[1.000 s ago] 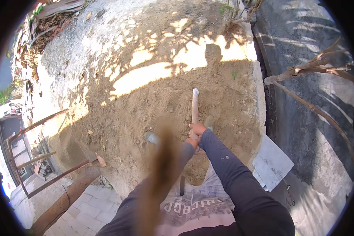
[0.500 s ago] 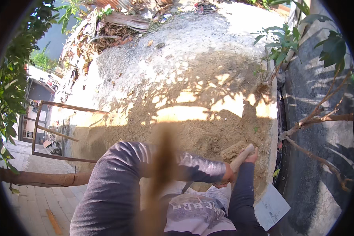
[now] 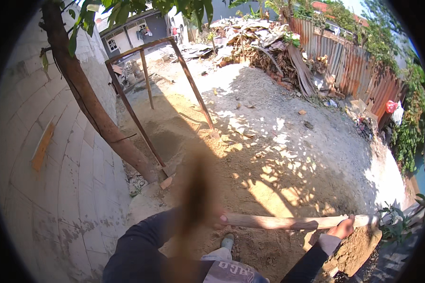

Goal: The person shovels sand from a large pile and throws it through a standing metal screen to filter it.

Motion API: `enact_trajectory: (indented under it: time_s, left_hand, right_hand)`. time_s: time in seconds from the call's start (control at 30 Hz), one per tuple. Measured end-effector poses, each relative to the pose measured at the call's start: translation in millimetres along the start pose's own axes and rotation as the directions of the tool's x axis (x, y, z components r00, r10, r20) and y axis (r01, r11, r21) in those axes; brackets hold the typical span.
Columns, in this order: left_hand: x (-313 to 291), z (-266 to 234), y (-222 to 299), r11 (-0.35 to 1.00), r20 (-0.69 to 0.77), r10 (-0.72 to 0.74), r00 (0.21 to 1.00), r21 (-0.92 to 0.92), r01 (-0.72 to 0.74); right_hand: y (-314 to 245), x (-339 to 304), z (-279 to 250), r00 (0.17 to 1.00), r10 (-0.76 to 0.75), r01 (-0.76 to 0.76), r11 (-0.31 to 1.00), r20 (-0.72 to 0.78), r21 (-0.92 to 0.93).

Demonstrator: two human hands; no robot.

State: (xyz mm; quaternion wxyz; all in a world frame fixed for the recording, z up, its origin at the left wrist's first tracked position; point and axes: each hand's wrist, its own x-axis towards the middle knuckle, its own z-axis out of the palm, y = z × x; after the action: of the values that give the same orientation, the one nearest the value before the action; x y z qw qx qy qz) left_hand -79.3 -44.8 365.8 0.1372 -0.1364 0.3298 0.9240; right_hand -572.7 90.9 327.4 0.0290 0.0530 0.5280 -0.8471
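Both my hands grip the long wooden handle of a hoe (image 3: pixel 278 222), held nearly level across in front of me. My left hand (image 3: pixel 220 220) closes round its left end, partly hidden by a blurred brown thing (image 3: pixel 193 203) close to the lens. Farther along, toward the head, my right hand (image 3: pixel 343 228) is wrapped round the handle. A thick load of damp brown sand (image 3: pixel 355 252) sits at the head end, below the handle, and hides most of the blade. One foot in a grey shoe (image 3: pixel 227 241) shows below the handle.
A tree trunk (image 3: pixel 97 111) leans along a block wall (image 3: pixel 56 165) on the left. Beside it stands a wooden frame (image 3: pixel 190 82). Sand and grey gravel (image 3: pixel 293 127) spread ahead toward a debris heap (image 3: pixel 274 54) and rusty corrugated sheets (image 3: pixel 344 61). Leaves (image 3: pixel 394 226) grow near the hoe's head.
My view has swung left and up. The hoe has gone from steeply slanted to nearly level, its sand load now at far right. My hands have moved wide apart on the handle.
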Motion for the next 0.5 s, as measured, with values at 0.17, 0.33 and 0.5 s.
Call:
enact_trajectory:
  time_s: [0.17, 0.33, 0.5]
  left_hand:
    - [-330, 70, 28, 0.712, -0.654, 0.697, 0.294, 0.681, -0.173]
    - [-428, 195, 46, 0.188, -0.189, 0.976, -0.104, 0.507, 0.841]
    - [-373, 135, 6, 0.08, 0.066, 0.995, -0.078, -0.026, 0.996]
  right_hand:
    - [33, -271, 355, 0.621, 0.426, -0.344, 0.902, 0.658, -0.259]
    - [24, -450, 440, 0.052, 0.387, -0.898, 0.422, 0.921, -0.127]
    - [117, -443, 379, -0.035, 0.453, -0.947, 0.27, 0.891, -0.175]
